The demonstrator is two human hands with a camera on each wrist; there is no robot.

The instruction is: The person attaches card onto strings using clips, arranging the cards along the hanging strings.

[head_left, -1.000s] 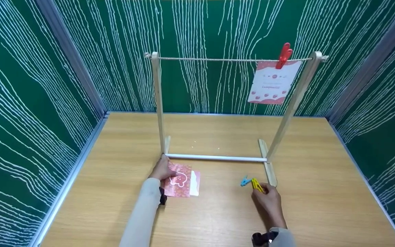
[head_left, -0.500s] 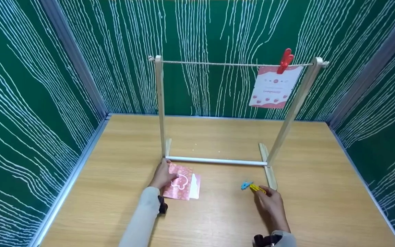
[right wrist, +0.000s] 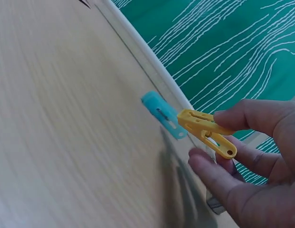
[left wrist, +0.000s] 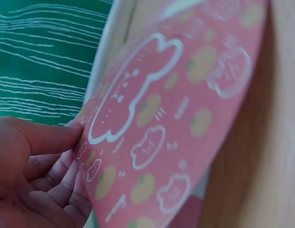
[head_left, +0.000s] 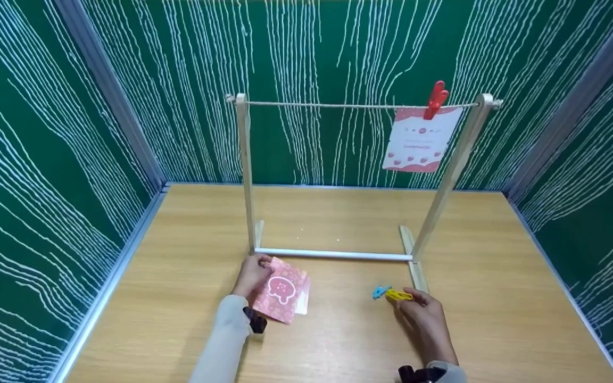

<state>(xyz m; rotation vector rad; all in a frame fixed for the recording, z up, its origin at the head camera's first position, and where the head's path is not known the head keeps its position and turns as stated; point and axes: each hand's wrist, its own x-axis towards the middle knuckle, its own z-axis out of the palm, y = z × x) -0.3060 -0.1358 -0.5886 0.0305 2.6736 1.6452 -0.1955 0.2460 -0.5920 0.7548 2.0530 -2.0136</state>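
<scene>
My left hand (head_left: 253, 275) pinches one edge of a pink card (head_left: 281, 291) printed with a white-outlined bear head. In the left wrist view the card (left wrist: 152, 109) bends upward from thumb and finger, tilted over the table. Partly hidden beneath it, a second, pink-and-white card (head_left: 303, 300) lies on the wood. My right hand (head_left: 426, 314) holds a yellow clothespin (head_left: 398, 294) between thumb and fingers. Close by its tip, a blue clothespin (right wrist: 163, 115) lies on the table.
A wooden stand with a white crossbar (head_left: 333, 255) and a string (head_left: 312, 105) rises behind both hands. Near its right post (head_left: 450, 178), a red clothespin (head_left: 436, 100) clips a strawberry-printed card (head_left: 421, 141) to the string. Green, white-streaked walls enclose the table (head_left: 338, 340).
My left hand has lifted and turned the pink card off the one beneath. The yellow clothespin has swung flatter in my right fingers. The head view has shifted slightly.
</scene>
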